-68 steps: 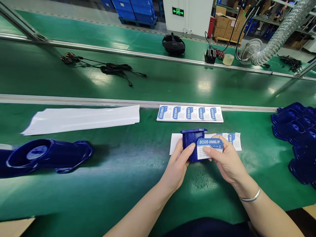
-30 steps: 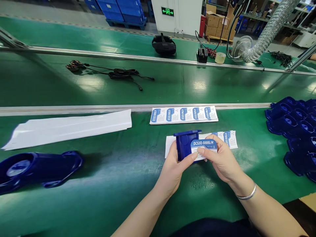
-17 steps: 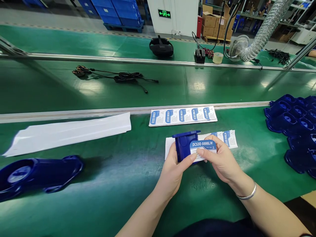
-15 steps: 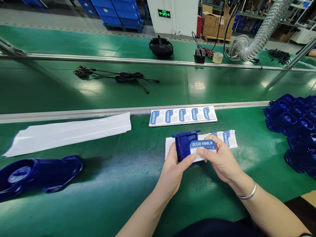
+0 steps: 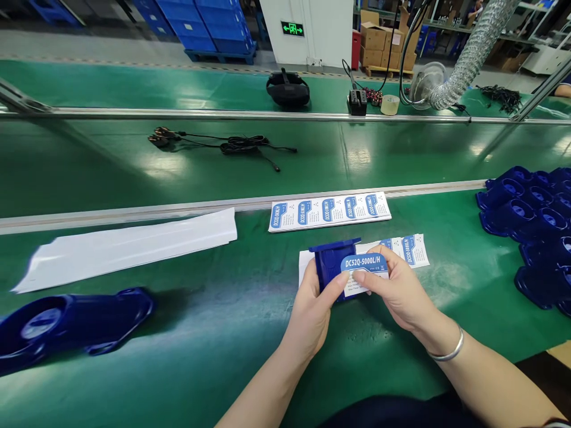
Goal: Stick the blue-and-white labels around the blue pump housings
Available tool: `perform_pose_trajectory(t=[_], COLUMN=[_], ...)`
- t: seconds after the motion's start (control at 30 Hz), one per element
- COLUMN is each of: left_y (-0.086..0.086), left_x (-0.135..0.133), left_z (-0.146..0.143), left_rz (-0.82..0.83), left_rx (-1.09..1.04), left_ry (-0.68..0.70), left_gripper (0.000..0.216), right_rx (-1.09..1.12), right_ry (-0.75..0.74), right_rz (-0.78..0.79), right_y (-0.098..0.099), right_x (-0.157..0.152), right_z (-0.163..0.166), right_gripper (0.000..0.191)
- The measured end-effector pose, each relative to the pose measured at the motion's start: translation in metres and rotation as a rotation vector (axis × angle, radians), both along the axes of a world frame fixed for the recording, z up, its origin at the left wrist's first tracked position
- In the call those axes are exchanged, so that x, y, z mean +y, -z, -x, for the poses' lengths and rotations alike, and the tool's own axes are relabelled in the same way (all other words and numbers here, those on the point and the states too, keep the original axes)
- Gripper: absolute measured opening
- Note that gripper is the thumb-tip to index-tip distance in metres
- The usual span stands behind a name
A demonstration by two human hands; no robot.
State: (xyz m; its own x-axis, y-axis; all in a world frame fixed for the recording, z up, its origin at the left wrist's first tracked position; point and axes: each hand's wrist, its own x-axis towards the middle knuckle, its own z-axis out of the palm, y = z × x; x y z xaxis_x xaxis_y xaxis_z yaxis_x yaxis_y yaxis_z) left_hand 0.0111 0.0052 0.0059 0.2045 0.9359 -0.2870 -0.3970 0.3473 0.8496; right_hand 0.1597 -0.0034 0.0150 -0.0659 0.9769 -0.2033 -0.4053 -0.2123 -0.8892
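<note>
My left hand [image 5: 311, 309] is closed round a dark blue plastic part [image 5: 327, 266] with a flanged top edge, its thumb on the label. Pinched in my right hand [image 5: 399, 288] is the right side of a blue-and-white label [image 5: 366, 265] printed "DC52Q-5000L/H". The label's left side lies against the face of the blue part; its right side sticks out past it. Beneath both hands, partly hidden, a label strip [image 5: 415, 250] lies on the green table. A stack of label sheets [image 5: 330, 212] sits just behind it.
White backing sheets [image 5: 129, 246] lie at the left, behind a long blue plastic housing [image 5: 75, 324]. Several blue housings [image 5: 530, 214] stand grouped at the right. Black cables [image 5: 243, 144] rest on the far belt, beyond a pale rail. A metal bar [image 5: 223, 115] crosses above.
My left thumb has shifted slightly along the label toward its left part. The camera view has tilted a little; both hands keep hold of the blue part and the label.
</note>
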Motion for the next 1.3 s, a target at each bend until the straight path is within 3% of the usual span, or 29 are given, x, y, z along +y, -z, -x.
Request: perform_pose_trajectory(t=[0.17, 0.33, 0.43, 0.53, 0.6, 0.73, 0.97, 1.17, 1.3], left_y=[0.004, 0.001, -0.003, -0.003, 0.0, 0.007, 0.008, 0.01, 0.01], left_x=[0.002, 0.002, -0.002, -0.005, -0.005, -0.002, -0.001, 0.001, -0.001], left_z=[-0.001, 0.003, 0.003, 0.002, 0.001, 0.004, 0.005, 0.005, 0.008], left_rz=[0.069, 0.069, 0.036, 0.01, 0.017, 0.058, 0.022, -0.003, 0.014], left_rx=[-0.019, -0.072, -0.11, -0.119, -0.143, -0.134, -0.097, -0.102, -0.122], left_ry=[-0.112, 0.02, 0.113, 0.129, 0.088, -0.028, -0.092, -0.068, -0.055], left_gripper=[0.058, 0.061, 0.075, 0.086, 0.079, 0.057, 0.054, 0.048, 0.05], right_rx=[-0.019, 0.012, 0.052, 0.095, 0.083, -0.151, -0.699, -0.834, -0.843], right_ry=[-0.024, 0.008, 0.013, 0.003, -0.018, 0.038, 0.108, 0.194, 0.193], right_rz=[-0.048, -0.074, -0.057, -0.054, -0.084, -0.213, -0.476, -0.749, -0.821], right_y=[0.004, 0.004, 0.003, 0.0, -0.003, -0.009, -0.01, -0.006, -0.005], right_x=[-0.003, 0.001, 0.005, 0.007, 0.007, 0.005, -0.001, 0.0, 0.002], right_z=[0.006, -0.001, -0.007, -0.01, -0.011, -0.012, -0.013, -0.01, -0.009], right_gripper=[0.031, 0.028, 0.026, 0.027, 0.027, 0.026, 0.033, 0.034, 0.035])
